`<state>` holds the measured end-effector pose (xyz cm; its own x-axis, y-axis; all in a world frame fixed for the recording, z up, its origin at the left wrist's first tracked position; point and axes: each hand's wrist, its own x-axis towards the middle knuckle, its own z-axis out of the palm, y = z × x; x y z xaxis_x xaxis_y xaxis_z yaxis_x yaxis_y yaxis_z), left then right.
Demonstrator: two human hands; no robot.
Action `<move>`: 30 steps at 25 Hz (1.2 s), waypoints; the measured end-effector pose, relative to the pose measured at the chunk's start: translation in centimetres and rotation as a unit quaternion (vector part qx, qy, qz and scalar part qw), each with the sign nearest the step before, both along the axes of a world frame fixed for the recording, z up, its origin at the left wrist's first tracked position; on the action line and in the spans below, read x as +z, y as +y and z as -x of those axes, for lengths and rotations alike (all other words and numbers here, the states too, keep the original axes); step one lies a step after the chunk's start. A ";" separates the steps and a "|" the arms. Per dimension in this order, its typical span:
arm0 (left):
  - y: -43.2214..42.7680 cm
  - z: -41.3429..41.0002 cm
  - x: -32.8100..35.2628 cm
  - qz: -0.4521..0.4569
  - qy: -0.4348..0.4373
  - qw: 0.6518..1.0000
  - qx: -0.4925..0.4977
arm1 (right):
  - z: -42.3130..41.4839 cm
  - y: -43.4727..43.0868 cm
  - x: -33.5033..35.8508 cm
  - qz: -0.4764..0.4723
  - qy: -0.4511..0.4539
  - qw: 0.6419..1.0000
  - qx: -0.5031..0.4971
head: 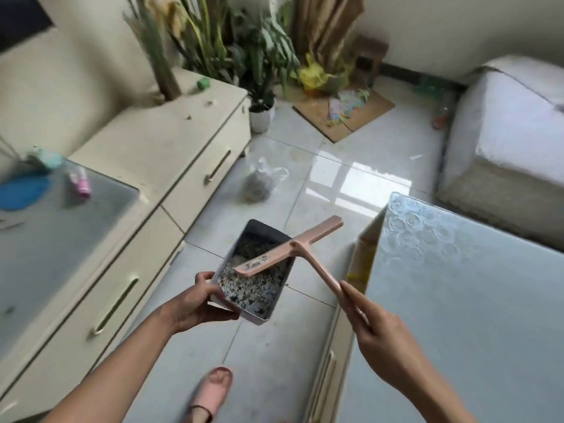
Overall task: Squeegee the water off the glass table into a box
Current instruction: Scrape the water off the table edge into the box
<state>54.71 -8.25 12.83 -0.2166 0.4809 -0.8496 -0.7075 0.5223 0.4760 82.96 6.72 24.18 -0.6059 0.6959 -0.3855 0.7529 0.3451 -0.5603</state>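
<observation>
Two hands at work over a pale tiled floor [274,355], shiny, window glare at 1 o'clock of centre. Glass counter [457,300] fills the 4 o'clock quarter, with a frosted swirl pattern at its far corner; water on it cannot be made out. Long cream cabinet [171,154] runs along the 9 o'clock side, drawers with slot handles, a glass panel on its near top carrying a blue disc [23,192] and a pink bottle [80,181], which lies on its side. White-covered sofa [503,141] at 2 o'clock. Potted plants [244,47] crowd the 12 o'clock corner, a flat cardboard sheet [345,117] on the floor just right of them. Clear plastic bag [259,184] of grey matter sits on the floor above centre. Box [265,232], a grey tin, is held in the air at centre, off the counter and at 9 o'clock of its near corner, with speckled grey-white bits inside. Pink squeegee [293,245] has its blade lying across the open top of the box, labelled end down over the contents; contact cannot be told. Left hand [201,303] grips the near left corner of the box, thumb over the rim. Right hand [378,328] pinches the handle end. Pink slipper [210,392] at 6 o'clock.
</observation>
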 end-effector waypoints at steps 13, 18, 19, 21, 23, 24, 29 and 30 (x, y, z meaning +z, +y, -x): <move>-22.0 22.2 7.1 0.039 0.097 0.993 0.048 | 24.9 -15.0 4.4 0.040 0.054 0.997 0.049; -26.8 31.3 4.9 0.099 0.149 0.981 0.068 | 34.1 -20.6 2.3 0.058 0.023 0.996 0.066; -27.5 32.9 4.1 0.103 0.156 0.980 0.072 | 35.9 -21.4 1.8 0.062 0.015 0.995 0.071; -28.7 35.5 2.5 0.103 0.156 0.978 0.091 | 38.7 -22.9 0.9 0.062 -0.001 0.995 0.080; -29.6 37.4 0.8 0.106 0.156 0.976 0.108 | 41.1 -24.0 0.1 0.055 -0.014 0.995 0.082; -29.8 38.1 0.0 0.110 0.162 0.974 0.115 | 42.1 -24.4 -0.2 0.051 -0.019 0.995 0.080; -30.1 40.0 -3.5 0.135 0.192 0.964 0.122 | 45.8 -24.6 -1.6 0.036 -0.028 0.995 0.092; -30.1 40.3 -4.1 0.138 0.193 0.965 0.114 | 46.3 -24.5 -1.8 0.034 -0.029 0.995 0.092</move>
